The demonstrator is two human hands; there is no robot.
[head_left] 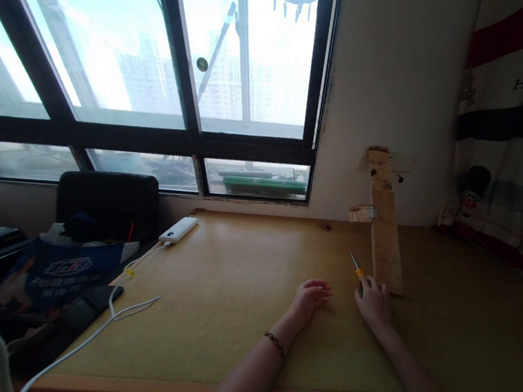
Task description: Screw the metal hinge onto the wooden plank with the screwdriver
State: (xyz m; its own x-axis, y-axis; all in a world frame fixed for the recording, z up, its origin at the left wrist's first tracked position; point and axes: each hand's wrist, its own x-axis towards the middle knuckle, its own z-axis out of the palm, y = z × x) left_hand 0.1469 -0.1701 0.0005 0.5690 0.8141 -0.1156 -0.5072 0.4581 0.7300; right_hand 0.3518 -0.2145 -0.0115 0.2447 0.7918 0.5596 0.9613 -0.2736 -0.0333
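My right hand (374,304) is closed around a screwdriver (359,271) with a yellow handle, its thin metal shaft pointing up and to the left. Just beyond that hand, a long wooden board (384,238) stands on the table and leans on the wall. A metal hinge (372,213) joins a short wood piece (360,214) to the board's left side. To the left of the screwdriver, my left hand (309,300) is over the tabletop with fingers loosely stretched and nothing in them.
The wooden table (236,267) spans the view below a window. A white power bank (178,230) with a white cable (114,312) lies at its left edge. A black chair (106,203) and a blue bag (62,278) are at left. A patterned curtain (507,139) hangs at right.
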